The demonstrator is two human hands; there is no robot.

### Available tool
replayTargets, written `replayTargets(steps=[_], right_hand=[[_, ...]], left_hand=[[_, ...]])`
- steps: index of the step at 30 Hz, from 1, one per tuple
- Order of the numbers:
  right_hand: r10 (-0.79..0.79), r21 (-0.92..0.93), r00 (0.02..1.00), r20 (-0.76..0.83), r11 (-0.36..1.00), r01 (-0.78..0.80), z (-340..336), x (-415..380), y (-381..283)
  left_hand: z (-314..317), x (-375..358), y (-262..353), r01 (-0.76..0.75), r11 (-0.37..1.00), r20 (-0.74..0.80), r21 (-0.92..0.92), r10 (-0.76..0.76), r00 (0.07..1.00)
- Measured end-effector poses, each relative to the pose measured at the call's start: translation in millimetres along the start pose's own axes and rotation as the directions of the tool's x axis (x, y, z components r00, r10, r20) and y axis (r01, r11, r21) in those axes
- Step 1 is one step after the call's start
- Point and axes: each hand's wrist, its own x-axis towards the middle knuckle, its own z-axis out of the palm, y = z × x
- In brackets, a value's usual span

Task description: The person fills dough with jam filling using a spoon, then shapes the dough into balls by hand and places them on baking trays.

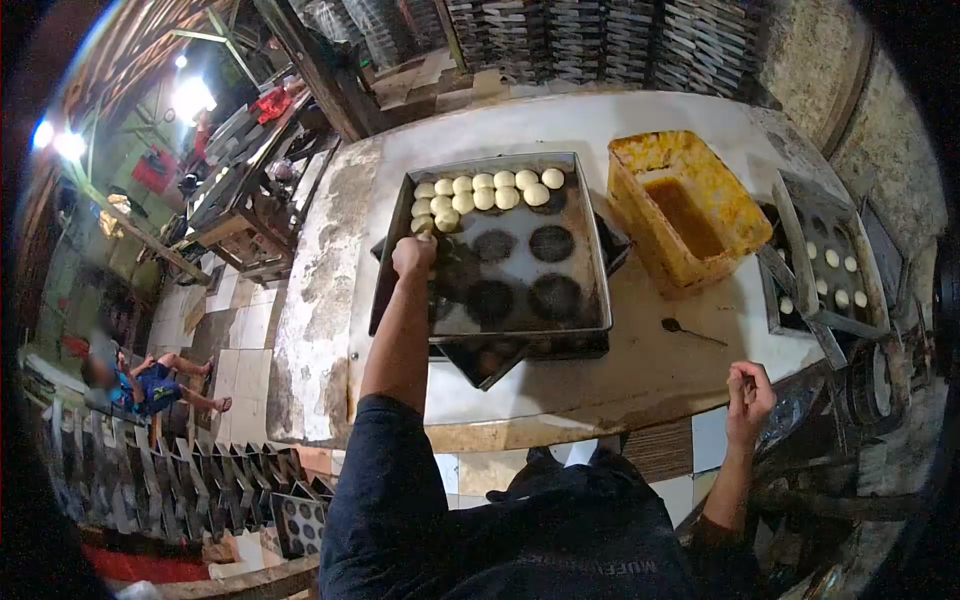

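A dark metal baking tray (590,250) lies on the worktop, with several pale dough balls (495,190) lined up along its far edge and round dark marks on the bare part. My left hand (413,254) reaches over the tray's left side with fingers closed, right by the nearest dough ball (425,224); whether it grips dough is hidden. My right hand (749,392) hovers at the worktop's near right edge, fingers pinched together, apparently on a small bit I cannot make out.
A yellow plastic tub (640,160) holding brown liquid stands right of the tray. A spoon (690,331) lies on the worktop (640,380). Another tray with dough balls (835,270) sits at far right. Stacked trays fill the back and lower left. A person (150,385) sits on the floor far left.
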Motion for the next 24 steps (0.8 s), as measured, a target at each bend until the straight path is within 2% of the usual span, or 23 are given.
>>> replayTargets(steps=[1, 2, 3, 4, 5, 7, 8, 9, 11, 13, 15, 16, 17, 18, 19, 20, 21, 22, 23, 24], right_hand=[[0.011, -0.007, 1.0, 0.008, 1.0, -0.011, 6, 8, 0], [0.103, 0.058, 0.994, 0.038, 0.993, -0.105, 10, 14, -2], [0.197, 0.117, 0.978, 0.073, 0.972, -0.205, 14, 18, -1], [0.188, 0.098, 0.978, 0.093, 0.976, -0.197, 19, 24, 3], [0.144, 0.12, 0.981, 0.129, 0.98, -0.16, 26, 31, 8], [0.141, 0.202, 0.967, 0.211, 0.962, -0.184, 42, 44, 6], [0.079, 0.333, 0.957, 0.28, 0.927, -0.173, 54, 50, 6], [0.009, 0.456, 0.942, 0.337, 0.873, -0.172, 66, 58, 4], [-0.016, 0.451, 0.815, 0.58, 0.839, -0.305, 88, 78, -5], [0.008, 0.394, 0.655, 0.756, 0.793, -0.465, 108, 89, 3], [0.0, 0.424, 0.625, 0.781, 0.735, -0.529, 109, 111, 0], [-0.014, 0.445, 0.596, 0.803, 0.679, -0.583, 108, 122, 1], [-0.013, 0.44, 0.589, 0.808, 0.678, -0.589, 107, 128, 7], [-0.135, 0.561, 0.715, 0.686, 0.724, -0.402, 104, 129, 14], [-0.268, 0.649, 0.797, 0.541, 0.736, -0.192, 99, 128, 19], [-0.513, 0.644, 0.727, 0.457, 0.755, 0.127, 90, 133, 19], [-0.589, 0.678, 0.642, 0.491, 0.721, 0.144, 84, 130, 18], [-0.558, 0.675, 0.652, 0.513, 0.732, 0.096, 74, 123, 12], [-0.525, 0.669, 0.664, 0.532, 0.742, 0.05, 65, 118, 2], [-0.579, 0.712, 0.693, 0.43, 0.69, 0.134, 62, 115, 4]], left_hand=[[6, 0, 6, -0.056, 0.997, -0.011, 0.048, 0.057, 0.998], [14, -1, 10, -0.112, 0.989, -0.016, 0.099, 0.114, 0.993], [24, 6, 7, -0.263, 0.935, -0.053, 0.239, 0.283, 0.958], [22, -5, 8, -0.42, 0.864, -0.156, 0.278, 0.472, 0.868], [18, -18, 9, -0.558, 0.761, -0.245, 0.33, 0.64, 0.728], [-10, -109, 38, -0.709, 0.7, -0.331, -0.083, 0.652, 0.682], [-4, -145, 41, -0.75, 0.597, -0.344, -0.285, 0.666, 0.661], [6, -181, 44, -0.748, 0.463, -0.363, -0.475, 0.671, 0.646], [33, -253, 61, -0.76, 0.362, -0.389, -0.54, 0.693, 0.607], [56, -310, 70, -0.64, 0.548, -0.096, -0.538, 0.715, 0.693], [85, -340, 79, -0.658, 0.618, 0.046, -0.43, 0.742, 0.668], [94, -347, 82, -0.678, 0.548, -0.052, -0.49, 0.758, 0.65], [101, -354, 84, -0.692, 0.476, -0.148, -0.543, 0.757, 0.636], [94, -362, 92, -0.644, 0.44, -0.179, -0.625, 0.723, 0.668], [91, -371, 92, -0.415, 0.413, -0.043, -0.811, 0.665, 0.745], [94, -372, 86, -0.232, 0.372, 0.087, -0.899, 0.67, 0.737], [97, -376, 82, -0.039, 0.326, 0.207, -0.945, 0.685, 0.699], [99, -387, 82, -0.023, 0.371, 0.219, -0.928, 0.597, 0.772], [101, -396, 86, -0.133, 0.38, 0.119, -0.916, 0.571, 0.813], [106, -407, 87, -0.114, 0.32, 0.072, -0.94, 0.514, 0.855]])
